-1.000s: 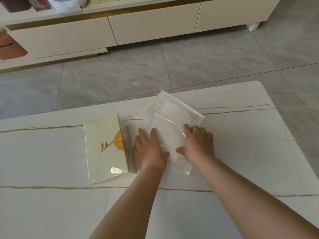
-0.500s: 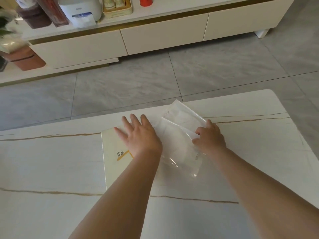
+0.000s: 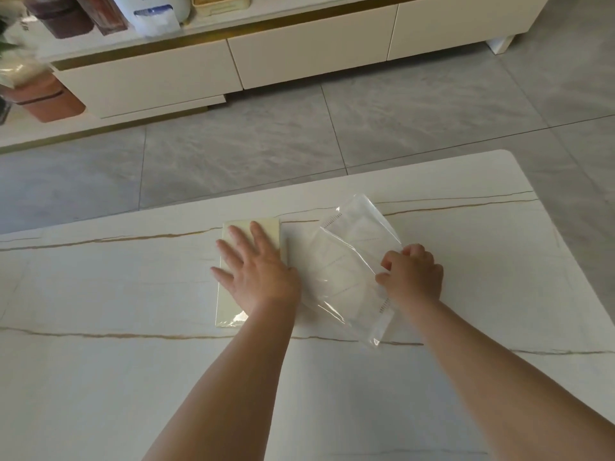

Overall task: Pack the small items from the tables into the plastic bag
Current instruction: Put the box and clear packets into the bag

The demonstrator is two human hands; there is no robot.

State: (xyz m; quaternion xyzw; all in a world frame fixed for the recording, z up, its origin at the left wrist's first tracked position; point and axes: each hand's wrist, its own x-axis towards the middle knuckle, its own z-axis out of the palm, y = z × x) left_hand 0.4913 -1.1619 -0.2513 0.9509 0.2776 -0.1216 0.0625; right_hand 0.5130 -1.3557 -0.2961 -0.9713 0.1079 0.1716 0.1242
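Table (image 3: pixel 466 377): white marble-look top with thin gold veins.

Box (image 3: pixel 253 234): one, pale cream, flat, glossy wrap. Long axis runs near-to-far, tilted slightly so the far end leans right. Lies flat on the table, left of centre.

Bag (image 3: pixel 346 274): one, clear plastic, lying flat just right of the box, not clearly touching it. Long axis runs from far-left to near-right on a diagonal; the near end points toward the right forearm. White flat contents show through the film; I count at least two overlapping packets, exact number cannot be told.

Left hand (image 3: pixel 256 271): one, palm down on the box, fingers straight and spread wide, pressing flat on the top face. It grips nothing. It covers most of the box's middle.

Right hand (image 3: pixel 412 277): one, at the bag's right edge, fingers curled tight, thumb and fingertips pinching the film. Knuckles face up.

Background: low cream cabinet (image 3: pixel 299 54) across the grey tile floor, well apart from the table.
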